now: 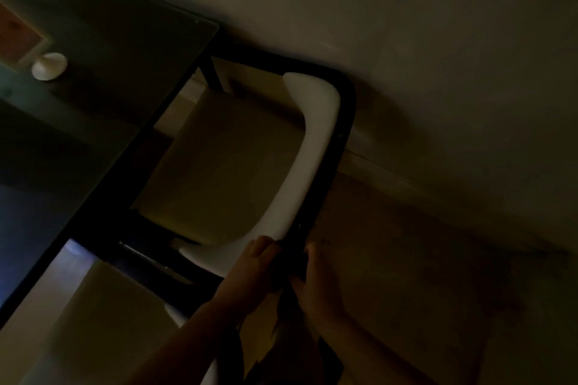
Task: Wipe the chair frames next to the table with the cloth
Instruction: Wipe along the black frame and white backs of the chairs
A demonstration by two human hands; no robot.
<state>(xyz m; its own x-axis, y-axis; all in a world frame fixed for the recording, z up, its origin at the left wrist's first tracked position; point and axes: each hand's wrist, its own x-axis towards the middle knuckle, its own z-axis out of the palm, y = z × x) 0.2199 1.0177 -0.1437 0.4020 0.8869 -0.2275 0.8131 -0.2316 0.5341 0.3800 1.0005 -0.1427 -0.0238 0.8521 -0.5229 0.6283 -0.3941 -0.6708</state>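
The scene is dim. A chair with a black frame (342,122) and a white curved backrest (316,147) stands pushed against a dark glass table (103,78). My left hand (253,269) rests on the lower end of the backrest, beside the frame. My right hand (316,278) is on the other side of the frame bar. A dark cloth (289,300) is wrapped around the bar between both hands and hangs down from it. A second chair's pale seat (103,316) shows at the lower left.
A small white round object (50,66) sits on the glass table top at the left. A pale wall (406,25) runs close behind the chair, meeting the wooden floor (422,244) at the right.
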